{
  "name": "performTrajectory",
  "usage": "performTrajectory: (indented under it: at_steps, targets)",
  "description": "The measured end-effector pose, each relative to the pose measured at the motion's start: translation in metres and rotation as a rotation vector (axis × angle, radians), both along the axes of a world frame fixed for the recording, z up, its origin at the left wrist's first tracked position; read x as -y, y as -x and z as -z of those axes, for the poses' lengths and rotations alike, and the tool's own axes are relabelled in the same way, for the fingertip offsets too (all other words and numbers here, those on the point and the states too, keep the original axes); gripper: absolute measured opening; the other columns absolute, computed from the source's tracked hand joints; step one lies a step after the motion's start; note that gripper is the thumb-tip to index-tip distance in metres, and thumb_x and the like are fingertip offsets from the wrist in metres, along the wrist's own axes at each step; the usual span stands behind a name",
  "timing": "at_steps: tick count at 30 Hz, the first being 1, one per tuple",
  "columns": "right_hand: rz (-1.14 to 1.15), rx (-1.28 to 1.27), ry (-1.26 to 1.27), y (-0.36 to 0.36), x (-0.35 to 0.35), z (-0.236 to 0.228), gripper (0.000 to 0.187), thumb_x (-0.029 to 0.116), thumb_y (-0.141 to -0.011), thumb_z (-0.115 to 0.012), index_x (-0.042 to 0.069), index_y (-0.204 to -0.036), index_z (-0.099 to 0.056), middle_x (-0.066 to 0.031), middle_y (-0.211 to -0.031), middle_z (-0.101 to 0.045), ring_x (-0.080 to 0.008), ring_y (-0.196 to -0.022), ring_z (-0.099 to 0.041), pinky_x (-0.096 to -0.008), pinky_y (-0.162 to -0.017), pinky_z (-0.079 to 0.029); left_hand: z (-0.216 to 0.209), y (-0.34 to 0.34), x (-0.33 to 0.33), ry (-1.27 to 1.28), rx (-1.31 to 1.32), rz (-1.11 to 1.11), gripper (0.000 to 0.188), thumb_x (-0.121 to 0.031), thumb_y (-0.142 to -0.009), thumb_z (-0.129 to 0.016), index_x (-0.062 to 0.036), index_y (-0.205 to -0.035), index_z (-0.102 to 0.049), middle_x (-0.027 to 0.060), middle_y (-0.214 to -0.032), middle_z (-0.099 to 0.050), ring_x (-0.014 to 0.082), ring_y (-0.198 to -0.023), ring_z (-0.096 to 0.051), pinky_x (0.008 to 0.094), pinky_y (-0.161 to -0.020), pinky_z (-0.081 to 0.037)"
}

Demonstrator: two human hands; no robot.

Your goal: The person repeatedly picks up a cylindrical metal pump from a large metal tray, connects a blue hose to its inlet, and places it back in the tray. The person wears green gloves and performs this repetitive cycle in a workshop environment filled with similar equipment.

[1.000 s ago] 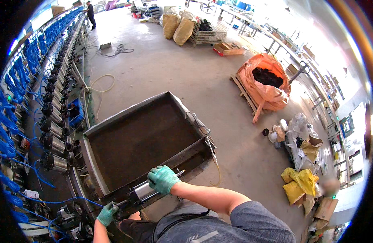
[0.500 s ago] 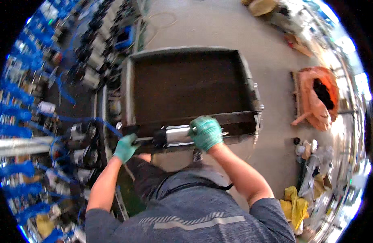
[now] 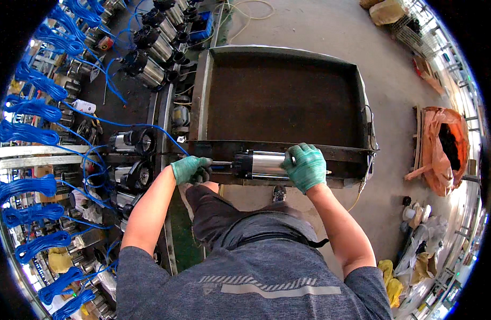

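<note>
A silver cylindrical motor with a black end collar lies on its side along the near ledge of a shallow metal trough. Its thin shaft points left. My gloved right hand is wrapped over the motor's right end. Just beyond the shaft's tip is my gloved left hand, its fingers curled in. Whatever those left fingers pinch, if anything, is hidden. A blue cable runs in from the left and ends by the left hand. Both gloves are green.
Several similar motors stand at the upper left, with others beside my left arm. Bundled blue cables line the far left. An orange sack sits on the floor at right. A blue bin stands behind the trough's left corner.
The whole view has shifted, so the trough, motor and hands appear farther right and higher. My right hand stays on the motor and my left hand stays near the shaft end.
</note>
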State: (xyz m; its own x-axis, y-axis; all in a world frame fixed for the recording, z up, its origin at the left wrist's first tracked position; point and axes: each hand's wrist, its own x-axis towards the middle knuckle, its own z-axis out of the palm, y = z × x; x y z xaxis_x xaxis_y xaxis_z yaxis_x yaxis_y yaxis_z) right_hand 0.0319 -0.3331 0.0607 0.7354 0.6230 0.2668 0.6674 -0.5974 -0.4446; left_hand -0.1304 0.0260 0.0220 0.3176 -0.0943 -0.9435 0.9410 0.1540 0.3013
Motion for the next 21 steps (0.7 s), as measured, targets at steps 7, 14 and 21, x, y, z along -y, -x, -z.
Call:
performTrajectory:
  at_steps: [7, 14, 21]
  targets:
    - [-0.018, 0.008, -0.001, -0.001, -0.002, 0.002, 0.010, 0.019, -0.083, -0.070, 0.011, -0.078, -0.065, -0.0104, -0.082, -0.066, -0.0330, -0.080, -0.064, -0.0475, -0.074, -0.050, 0.028, 0.026, 0.018, -0.601, 0.824, 0.287, 0.037, -0.006, -0.093, -0.073, -0.0030, -0.124, -0.053, 0.0064, -0.106, -0.062, 0.0180, -0.095, -0.056, 0.0334, -0.089, -0.051]
    - [0.003, 0.013, -0.018, -0.002, 0.000, 0.004, 0.011, 0.020, -0.080, -0.070, 0.011, -0.077, -0.063, -0.0110, -0.081, -0.066, -0.0343, -0.080, -0.064, -0.0481, -0.073, -0.050, 0.025, 0.022, 0.011, -0.408, 0.787, 0.231, 0.043, -0.005, -0.092, -0.069, -0.0042, -0.131, -0.052, 0.0095, -0.113, -0.062, 0.0196, -0.106, -0.058, 0.0346, -0.094, -0.050]
    - [-0.002, -0.011, 0.022, -0.002, 0.003, 0.000, 0.012, 0.023, -0.079, -0.071, 0.012, -0.080, -0.066, -0.0104, -0.084, -0.067, -0.0332, -0.081, -0.065, -0.0472, -0.075, -0.052, 0.072, 0.044, 0.031, -0.850, 1.011, 0.167, 0.041, 0.010, -0.088, -0.065, -0.0075, -0.124, -0.055, 0.0056, -0.109, -0.056, 0.0190, -0.098, -0.056, 0.0306, -0.091, -0.050]
